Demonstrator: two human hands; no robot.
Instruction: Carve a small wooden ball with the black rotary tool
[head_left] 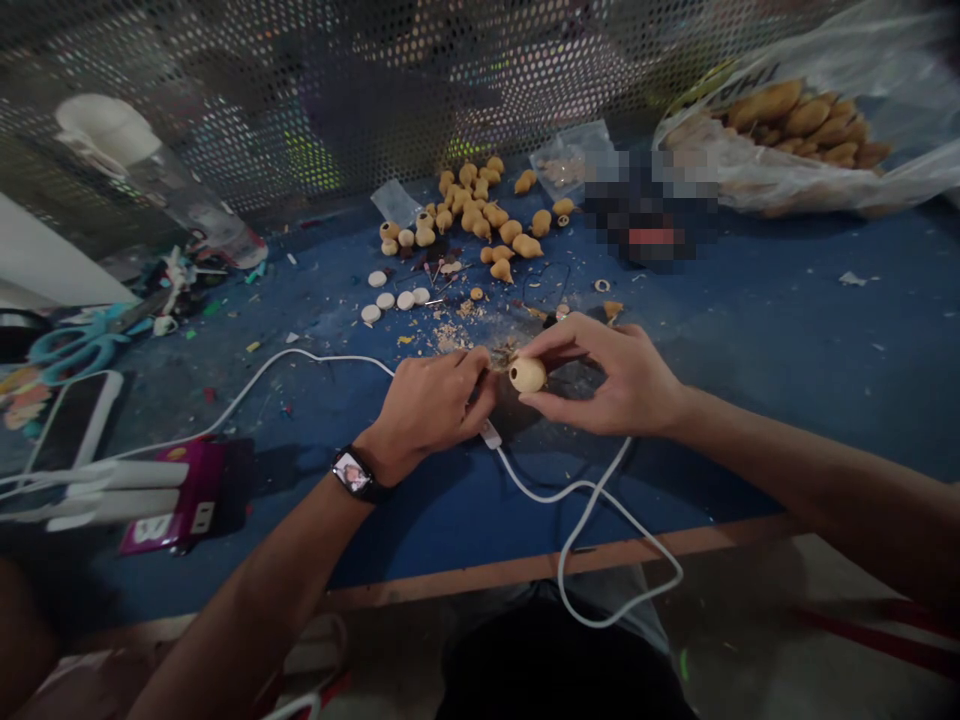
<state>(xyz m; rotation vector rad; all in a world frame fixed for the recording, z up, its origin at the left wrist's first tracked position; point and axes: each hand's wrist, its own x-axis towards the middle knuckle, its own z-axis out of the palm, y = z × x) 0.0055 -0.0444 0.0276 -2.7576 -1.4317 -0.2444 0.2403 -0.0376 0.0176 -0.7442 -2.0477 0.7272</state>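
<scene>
Between the thumb and fingers of my right hand (619, 375) is a small pale gourd (529, 375), with a dark round hole facing left. Close to that hole, my left hand (442, 395) is closed around a small tool on a white cord, mostly hidden by the fingers. The tool's white cord end (490, 433) shows below the hand, and the cable (540, 497) loops over the table edge. A dark watch is on my left wrist. Wood-coloured shavings (452, 337) lie just beyond my hands.
Several small gourds (472, 215) lie in a heap at the back, with white discs (406, 300) before them. A bag of gourds (810, 125) is at the right. On the left are blue-handled scissors (79, 340), a phone (71, 420), a purple box (180, 500) and a bottle (187, 195).
</scene>
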